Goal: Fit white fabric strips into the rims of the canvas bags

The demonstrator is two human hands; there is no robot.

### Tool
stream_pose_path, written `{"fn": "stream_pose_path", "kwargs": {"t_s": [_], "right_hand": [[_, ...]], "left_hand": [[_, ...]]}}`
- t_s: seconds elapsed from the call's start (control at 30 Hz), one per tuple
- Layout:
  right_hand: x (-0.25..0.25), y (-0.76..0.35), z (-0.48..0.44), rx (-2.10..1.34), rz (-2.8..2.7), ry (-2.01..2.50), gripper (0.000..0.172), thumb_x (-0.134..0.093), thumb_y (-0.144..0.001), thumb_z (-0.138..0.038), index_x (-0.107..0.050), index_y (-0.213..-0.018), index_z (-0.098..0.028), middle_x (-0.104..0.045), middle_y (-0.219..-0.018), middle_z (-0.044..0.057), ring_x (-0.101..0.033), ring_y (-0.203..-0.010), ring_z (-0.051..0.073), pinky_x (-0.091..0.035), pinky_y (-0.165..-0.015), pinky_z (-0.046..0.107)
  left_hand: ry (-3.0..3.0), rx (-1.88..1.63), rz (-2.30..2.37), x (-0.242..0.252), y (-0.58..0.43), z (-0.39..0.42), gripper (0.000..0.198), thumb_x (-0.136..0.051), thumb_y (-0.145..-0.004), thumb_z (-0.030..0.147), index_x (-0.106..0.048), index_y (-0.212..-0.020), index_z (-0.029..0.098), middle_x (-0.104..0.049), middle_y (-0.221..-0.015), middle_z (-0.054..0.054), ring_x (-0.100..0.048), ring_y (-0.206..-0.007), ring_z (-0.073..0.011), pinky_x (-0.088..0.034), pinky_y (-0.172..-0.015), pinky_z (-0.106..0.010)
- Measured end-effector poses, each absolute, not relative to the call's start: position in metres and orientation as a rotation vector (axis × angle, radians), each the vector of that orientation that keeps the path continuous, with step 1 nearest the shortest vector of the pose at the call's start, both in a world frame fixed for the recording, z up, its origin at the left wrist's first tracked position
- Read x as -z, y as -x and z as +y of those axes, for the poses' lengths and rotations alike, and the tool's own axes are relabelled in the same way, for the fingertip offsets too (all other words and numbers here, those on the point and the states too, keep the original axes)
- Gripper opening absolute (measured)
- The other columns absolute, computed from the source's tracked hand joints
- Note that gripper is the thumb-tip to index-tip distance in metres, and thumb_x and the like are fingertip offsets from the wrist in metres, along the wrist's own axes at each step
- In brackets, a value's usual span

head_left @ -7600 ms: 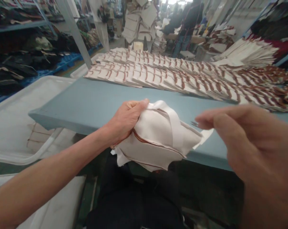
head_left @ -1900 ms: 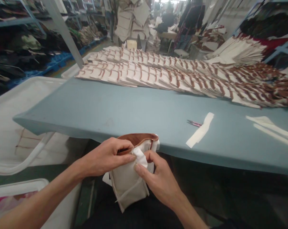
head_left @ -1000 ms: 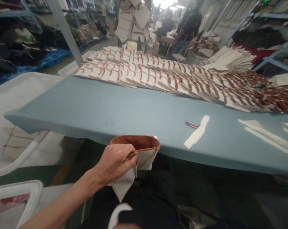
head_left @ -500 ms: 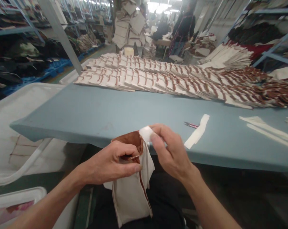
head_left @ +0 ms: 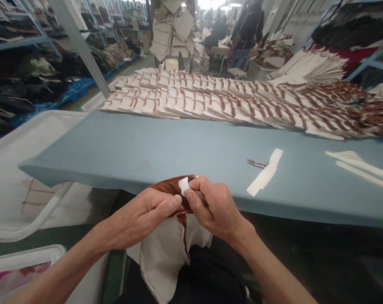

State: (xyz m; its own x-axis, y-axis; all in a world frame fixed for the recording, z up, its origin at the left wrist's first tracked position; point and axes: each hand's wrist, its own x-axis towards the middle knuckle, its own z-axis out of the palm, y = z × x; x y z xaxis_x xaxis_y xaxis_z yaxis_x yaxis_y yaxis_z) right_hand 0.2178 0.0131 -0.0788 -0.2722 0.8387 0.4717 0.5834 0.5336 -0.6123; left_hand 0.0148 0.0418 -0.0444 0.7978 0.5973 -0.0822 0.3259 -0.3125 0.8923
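A cream fabric piece [head_left: 164, 247] with brown edging and a brown inner side hangs over my lap, just below the table's front edge. My left hand [head_left: 143, 217] is closed on its brown upper edge, thumb on top. Between the thumb and fingers of my right hand [head_left: 212, 204] is a small white strip [head_left: 184, 185], held against the brown opening. How far the strip reaches into the opening is hidden by my fingers.
On the blue-covered table [head_left: 140, 145] lie a longer white strip [head_left: 266, 173] and thread snips [head_left: 256, 163] partly beneath it. More pale strips [head_left: 362, 166] lie at right. Overlapping cream pieces [head_left: 191, 101] line the back. A white bin [head_left: 7, 169] stands left.
My right hand has moved left and slightly down, bringing the white strip over the brown opening. The fabric has turned, and its lower end has swung left.
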Motion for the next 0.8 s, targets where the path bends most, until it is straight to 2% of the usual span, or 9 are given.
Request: {"fn": "stream_pose_path", "kwargs": {"t_s": [0.23, 0.37, 0.47, 0.53, 0.67, 0.8], "right_hand": [[0.081, -0.219, 0.010, -0.342, -1.958, 1.180, 0.021, -0.043, -0.103, -0.026, -0.056, -0.087, -0.023, -0.059, -0.061, -0.003, -0.047, -0.048, 0.013, -0.037, -0.052, 0.026], [0.079, -0.220, 0.009, -0.329, -1.974, 1.195, 0.024, -0.042, -0.105, -0.028, -0.057, -0.086, -0.023, -0.062, -0.064, -0.001, -0.049, -0.050, 0.013, -0.038, -0.053, 0.025], [0.079, -0.218, 0.007, -0.268, -2.000, 1.157, 0.026, -0.041, -0.106, -0.028, -0.056, -0.086, -0.022, -0.065, -0.066, 0.000, -0.054, -0.053, 0.013, -0.038, -0.054, 0.026], [0.080, -0.217, 0.006, -0.218, -2.006, 1.142, 0.026, -0.042, -0.107, -0.028, -0.056, -0.086, -0.022, -0.066, -0.066, 0.000, -0.056, -0.054, 0.014, -0.039, -0.055, 0.027], [0.077, -0.215, 0.002, -0.109, -1.960, 1.147, 0.025, -0.044, -0.107, -0.027, -0.055, -0.085, -0.023, -0.063, -0.059, -0.002, -0.054, -0.049, 0.013, -0.037, -0.053, 0.027], [0.064, -0.211, -0.003, -0.022, -1.963, 1.080, 0.029, -0.045, -0.107, -0.023, -0.054, -0.079, -0.023, -0.061, -0.056, -0.003, -0.054, -0.047, 0.013, -0.036, -0.051, 0.028]], "left_hand": [[-2.026, -0.319, 0.659, 0.050, -0.019, 0.042, 0.040, -0.042, -0.110, 0.033, -0.068, -0.085, 0.017, -0.071, -0.091, -0.002, -0.061, -0.086, -0.0162, -0.048, -0.083, -0.023], [-2.232, -0.320, 0.623, 0.052, -0.017, 0.040, 0.035, -0.044, -0.109, 0.028, -0.061, -0.080, 0.018, -0.065, -0.081, 0.000, -0.056, -0.074, -0.0135, -0.044, -0.071, -0.022], [-2.342, -0.315, 0.613, 0.054, -0.018, 0.040, 0.029, -0.043, -0.107, 0.023, -0.064, -0.088, 0.018, -0.068, -0.081, -0.002, -0.059, -0.070, -0.0140, -0.042, -0.066, -0.023], [-2.403, -0.334, 0.629, 0.055, -0.020, 0.040, 0.025, -0.045, -0.103, 0.018, -0.064, -0.086, 0.017, -0.067, -0.077, -0.002, -0.059, -0.068, -0.0141, -0.039, -0.062, -0.025], [-2.328, -0.459, 0.632, 0.057, -0.025, 0.036, 0.023, -0.051, -0.086, 0.008, -0.049, -0.065, 0.018, -0.046, -0.061, 0.005, -0.042, -0.054, -0.0081, -0.028, -0.054, -0.024], [-2.092, -0.544, 0.674, 0.061, -0.028, 0.023, 0.027, -0.052, -0.072, 0.004, -0.034, -0.057, 0.018, -0.030, -0.056, 0.008, -0.026, -0.051, -0.0056, -0.020, -0.049, -0.024]]}}
